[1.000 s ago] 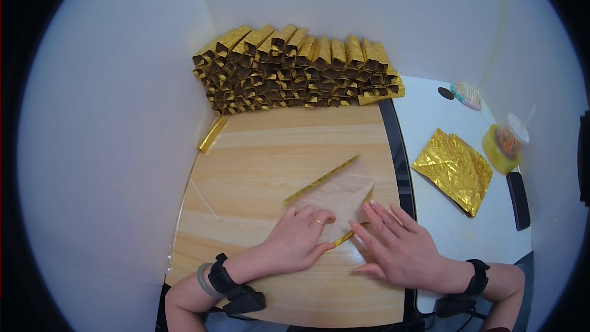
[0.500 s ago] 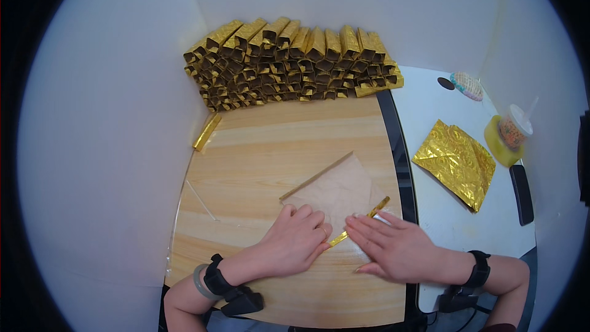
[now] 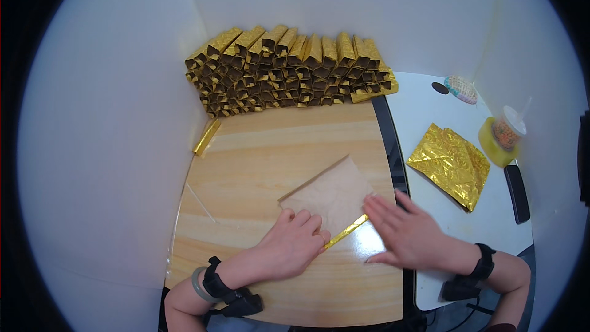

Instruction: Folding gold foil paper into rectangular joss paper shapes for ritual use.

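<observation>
A sheet of gold foil paper (image 3: 335,190) lies on the wooden board with its pale back up, its near edge folded into a narrow gold strip (image 3: 347,231). My left hand (image 3: 290,245) has its fingers curled, and its thumb and fingertips grip the left end of that strip. At the strip's right end, my right hand (image 3: 409,230) is open, fingers stretched out and thumb apart. Its fingertips touch or hover over the paper's right corner; I cannot tell which. The paper's far left edge also shows a narrow raised fold.
Gold folded paper tubes (image 3: 289,74) are stacked at the back, and a single gold piece (image 3: 207,138) lies at the left edge. On the white table to the right are gold sheets (image 3: 450,166), a phone (image 3: 517,194), a tape roll (image 3: 496,144) and a lidded cup (image 3: 507,130).
My right hand has slid right and slightly away along the folded strip, its fingers spreading a little. More of the strip is uncovered. My left hand stays at the strip's left end.
</observation>
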The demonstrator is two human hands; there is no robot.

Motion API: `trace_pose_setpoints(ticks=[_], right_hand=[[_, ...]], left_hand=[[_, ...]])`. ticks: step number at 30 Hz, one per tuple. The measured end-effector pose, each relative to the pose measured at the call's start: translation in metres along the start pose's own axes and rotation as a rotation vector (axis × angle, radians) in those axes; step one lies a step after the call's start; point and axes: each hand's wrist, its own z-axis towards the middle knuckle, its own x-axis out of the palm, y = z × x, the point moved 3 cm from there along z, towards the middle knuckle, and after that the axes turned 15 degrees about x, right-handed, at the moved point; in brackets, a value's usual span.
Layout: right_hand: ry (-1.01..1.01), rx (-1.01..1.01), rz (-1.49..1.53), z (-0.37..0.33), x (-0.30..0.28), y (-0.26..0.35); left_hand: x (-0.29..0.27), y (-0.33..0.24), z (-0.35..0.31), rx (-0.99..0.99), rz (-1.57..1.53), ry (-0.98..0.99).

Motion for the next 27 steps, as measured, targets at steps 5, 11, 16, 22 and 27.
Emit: trace_pose_setpoints(ticks=[5, 11, 16, 22, 27], right_hand=[[0.084, -0.204, 0.204, 0.002, 0.013, 0.04], [0.148, -0.167, 0.123, 0.002, 0.002, -0.001], [0.189, -0.095, -0.054, -0.001, -0.001, -0.022], [0.187, 0.016, -0.098, -0.004, -0.005, -0.041], [-0.032, -0.002, -0.227, 0.005, -0.008, -0.027]], left_hand=[[-0.001, 0.0, 0.0, -0.002, 0.005, 0.033], [0.002, 0.007, -0.006, 0.02, -0.045, -0.023], [0.001, 0.011, -0.009, 0.039, -0.115, -0.017], [0.004, 0.021, -0.012, 0.019, -0.288, 0.001], [0.004, 0.047, -0.017, -0.002, -0.38, -0.069]])
